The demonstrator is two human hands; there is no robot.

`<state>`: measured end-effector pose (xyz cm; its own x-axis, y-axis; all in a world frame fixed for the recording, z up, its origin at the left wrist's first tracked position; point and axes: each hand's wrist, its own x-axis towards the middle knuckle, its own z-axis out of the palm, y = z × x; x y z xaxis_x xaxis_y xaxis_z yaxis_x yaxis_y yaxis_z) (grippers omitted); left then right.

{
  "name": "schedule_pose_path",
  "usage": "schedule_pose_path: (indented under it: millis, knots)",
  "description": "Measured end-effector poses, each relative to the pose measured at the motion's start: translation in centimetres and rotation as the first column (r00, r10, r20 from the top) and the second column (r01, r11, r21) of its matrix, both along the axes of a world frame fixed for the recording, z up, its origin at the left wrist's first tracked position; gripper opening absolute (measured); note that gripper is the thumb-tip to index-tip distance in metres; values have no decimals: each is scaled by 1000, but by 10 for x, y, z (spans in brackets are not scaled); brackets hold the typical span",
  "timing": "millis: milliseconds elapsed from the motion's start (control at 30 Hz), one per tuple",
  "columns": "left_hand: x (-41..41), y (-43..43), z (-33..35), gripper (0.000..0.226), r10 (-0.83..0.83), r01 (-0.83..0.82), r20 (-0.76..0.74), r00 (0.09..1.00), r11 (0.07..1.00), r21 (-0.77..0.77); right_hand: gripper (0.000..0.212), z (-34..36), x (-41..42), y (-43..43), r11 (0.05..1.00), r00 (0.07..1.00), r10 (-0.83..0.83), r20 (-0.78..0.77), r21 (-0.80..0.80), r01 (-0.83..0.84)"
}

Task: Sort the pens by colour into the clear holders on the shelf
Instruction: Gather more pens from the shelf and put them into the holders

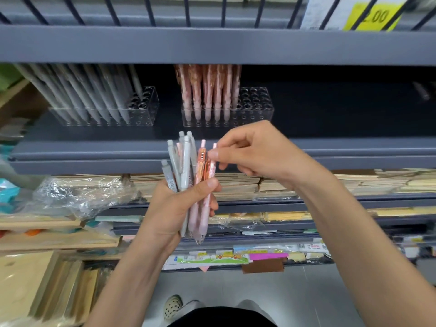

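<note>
From the head camera, the left hand (175, 206) holds a bunch of pens (188, 182) in front of the grey shelf (94, 147). Its fingers are wrapped tight around the middle of the bunch, with the thumb pressed across the front. The pens stand almost upright, tops pointing up and away. The grey pens (181, 161) are on the left side of the bunch and the pink pens (205, 185) are on the right side.

The right hand (254, 152) is just to the right of the bunch. Its fingers are pinched narrow on the top of the pink pen that sits farthest right. That pen is also in the left hand's grip.

Far back on the shelf sit two clear holders with round holes. The left holder (103, 112) is full of grey pens on its left side, and these lean to the left. Some holes at its right end are empty. The right holder (227, 109) has pink pens standing straight up in its left half. The holes in its right half are empty. The two holders are well apart.

Under the shelf there are stacks of flat paper goods (354, 182). Some crinkly clear plastic (80, 194) lies to the left. A yellow price tag (372, 16) is at the top right. Near the bottom, a spotted shoe (173, 305) stands on the grey floor (306, 296).
</note>
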<state>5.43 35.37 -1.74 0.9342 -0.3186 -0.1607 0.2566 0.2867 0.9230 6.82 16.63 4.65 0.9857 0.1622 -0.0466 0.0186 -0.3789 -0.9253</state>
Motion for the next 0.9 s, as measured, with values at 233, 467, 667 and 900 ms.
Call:
schedule_pose_path:
  millis: [233,467,667,900]
  knots:
    - [-5,-5,-5,19,-15,15,-6,1000,1000,-5,13,2,-2,-21,927,954,-292,68,265,265]
    - [-7,-12,-8,16,-14,13,6,1000,999,31,9,-11,-14,-18,965,988,-153,2,216,149]
    - [-8,-15,-8,18,-14,14,-28,999,1000,-15,8,10,5,-41,838,845,-499,193,355,414]
    - [-4,-6,-12,21,-8,-15,-155,988,989,-144,19,16,39,-41,738,631,-674,385,383,555]
